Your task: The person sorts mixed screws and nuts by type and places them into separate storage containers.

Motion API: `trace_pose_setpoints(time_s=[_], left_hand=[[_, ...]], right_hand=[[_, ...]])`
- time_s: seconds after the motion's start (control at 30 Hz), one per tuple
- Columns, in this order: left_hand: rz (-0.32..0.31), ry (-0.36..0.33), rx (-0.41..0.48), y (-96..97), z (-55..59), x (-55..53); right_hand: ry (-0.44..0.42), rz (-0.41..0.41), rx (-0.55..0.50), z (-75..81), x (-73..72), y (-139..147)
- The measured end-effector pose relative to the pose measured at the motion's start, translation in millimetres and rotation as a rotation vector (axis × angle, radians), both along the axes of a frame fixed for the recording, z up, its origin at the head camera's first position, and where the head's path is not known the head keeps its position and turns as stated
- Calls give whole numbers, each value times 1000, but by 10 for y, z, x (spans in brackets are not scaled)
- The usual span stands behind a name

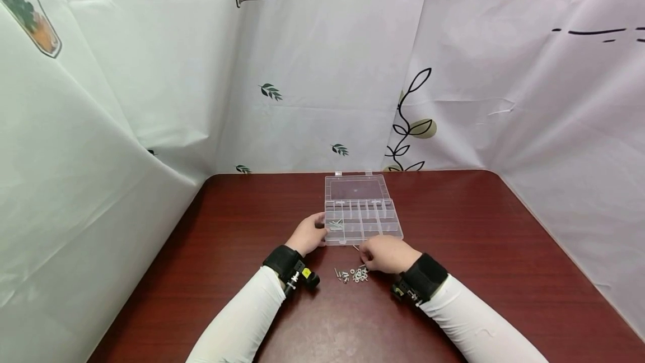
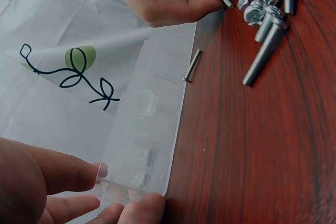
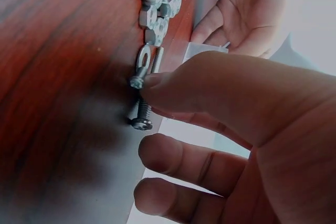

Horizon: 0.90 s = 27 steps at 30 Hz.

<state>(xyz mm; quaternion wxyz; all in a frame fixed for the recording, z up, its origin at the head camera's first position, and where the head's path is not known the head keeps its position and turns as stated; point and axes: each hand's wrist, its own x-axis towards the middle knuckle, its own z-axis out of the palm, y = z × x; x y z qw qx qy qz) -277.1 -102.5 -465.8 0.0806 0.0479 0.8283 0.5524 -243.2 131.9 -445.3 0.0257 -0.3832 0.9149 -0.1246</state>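
Observation:
My left hand [image 1: 307, 234] holds the left side of a clear plastic compartment box [image 1: 370, 228], thumb at its near corner and fingertips over the side wall in the left wrist view. Several screws [image 1: 335, 223] lie in a compartment on the box's left. My right hand [image 1: 388, 254], just in front of the box, pinches a small metal screw [image 2: 228, 3] between thumb and index finger; much of it is hidden. Beside that hand is a pile of nuts and washers [image 1: 360, 275] with short screws [image 1: 343, 277]. A single long screw [image 2: 193, 65] lies by the box's front edge.
The box's transparent lid [image 1: 356, 188] is folded back toward the rear edge of the reddish-brown table [image 1: 262, 200]. White printed cloth [image 1: 322, 71] hangs behind and along both sides. Black camera straps [image 1: 284, 262] wrap both wrists.

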Motion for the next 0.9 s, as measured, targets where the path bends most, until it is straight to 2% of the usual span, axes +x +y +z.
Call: trace_pose_setpoints(time_s=[0.37, 0.57, 0.77, 0.9], left_hand=[[-6, 11, 3, -1, -21, -19], [2, 2, -3, 4, -28, -35], [-4, 4, -8, 1, -19, -24], [-8, 6, -5, -1, -6, -8]], right_hand=[[42, 14, -3, -33, -16, 0], [26, 6, -9, 3, -14, 1], [4, -27, -40, 38, -17, -16], [20, -72, -54, 47, -17, -40]])
